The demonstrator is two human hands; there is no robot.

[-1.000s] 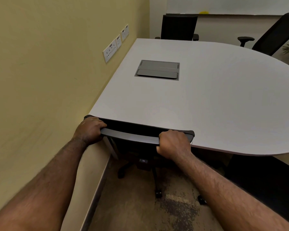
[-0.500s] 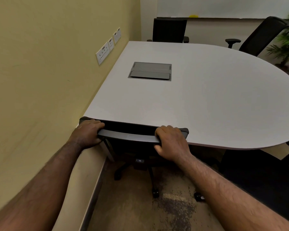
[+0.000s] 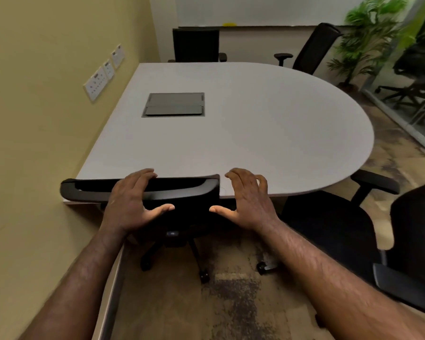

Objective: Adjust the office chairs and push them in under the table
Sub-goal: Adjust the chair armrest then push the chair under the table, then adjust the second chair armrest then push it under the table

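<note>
the near chair (image 3: 182, 190) is pushed in under the table (image 3: 268, 133), its black top rail against the table's near edge, hard by the left wall (image 3: 35, 119). its base and castors show on the carpet (image 3: 231, 303) below. the left hand (image 3: 130, 204) is open, fingers spread, over the middle of the rail; whether it touches the rail cannot be told, but it grips nothing. the right hand (image 3: 248, 204) is open too, fingers curled loosely, just right of the rail's right end and over the table edge, holding nothing. the two thumbs point toward each other with a gap between.

a second chair (image 3: 341, 229) stands near right, its seat partly under the table's curved edge, one armrest just beside that edge, its back out toward the near right corner. a third chair (image 3: 195, 45) sits at the far end, close against the table. a fourth chair (image 3: 312, 50) at the far right stands turned at an angle, a little off the table.

a grey hatch (image 3: 173, 104) lies flush in the tabletop toward the left. sockets (image 3: 103, 74) are set in the wall above it. a plant (image 3: 368, 38) stands in the far right corner.
</note>
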